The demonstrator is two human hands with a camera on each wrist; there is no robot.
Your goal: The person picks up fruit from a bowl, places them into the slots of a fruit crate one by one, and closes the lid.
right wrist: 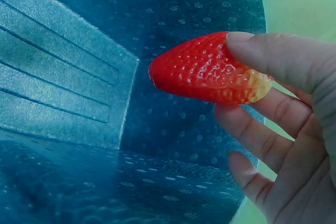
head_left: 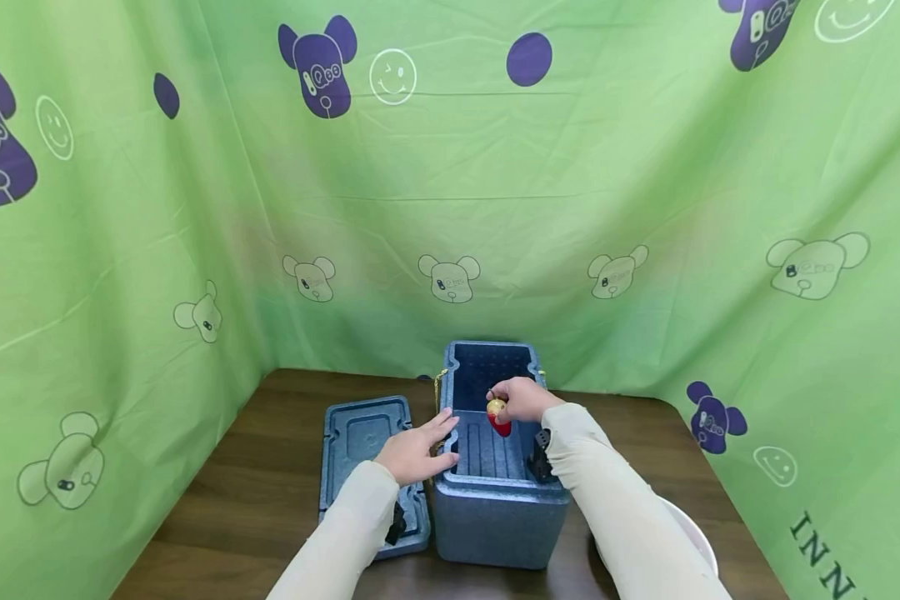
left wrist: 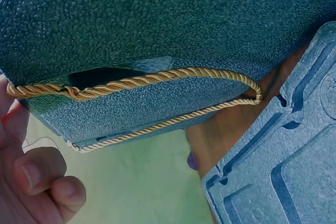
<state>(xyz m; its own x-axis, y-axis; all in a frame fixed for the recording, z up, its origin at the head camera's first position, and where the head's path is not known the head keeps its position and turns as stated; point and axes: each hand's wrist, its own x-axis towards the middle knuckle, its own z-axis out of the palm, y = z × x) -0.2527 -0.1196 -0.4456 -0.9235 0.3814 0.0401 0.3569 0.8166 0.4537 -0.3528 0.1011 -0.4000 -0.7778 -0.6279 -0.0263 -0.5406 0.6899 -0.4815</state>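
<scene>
A red strawberry (right wrist: 205, 72) with a pale yellow end is pinched between the thumb and fingers of my right hand (head_left: 523, 398). It hangs over the inside of a blue foam box (head_left: 498, 525), tip pointing down in the head view. The ribbed floor of the box (right wrist: 58, 66) shows beneath it. My left hand (head_left: 418, 450) lies at the left rim of the box, fingers spread and fingertips right at the edge. Below that hand, a twisted gold cord (left wrist: 173, 74) loops along the outer wall.
The blue foam lid (head_left: 363, 433) lies on the brown wooden table (head_left: 255, 475), left of the box. A white round bowl (head_left: 693, 533) sits at the right, partly hidden under my right sleeve. Green printed curtains (head_left: 450, 167) enclose the table's back and sides.
</scene>
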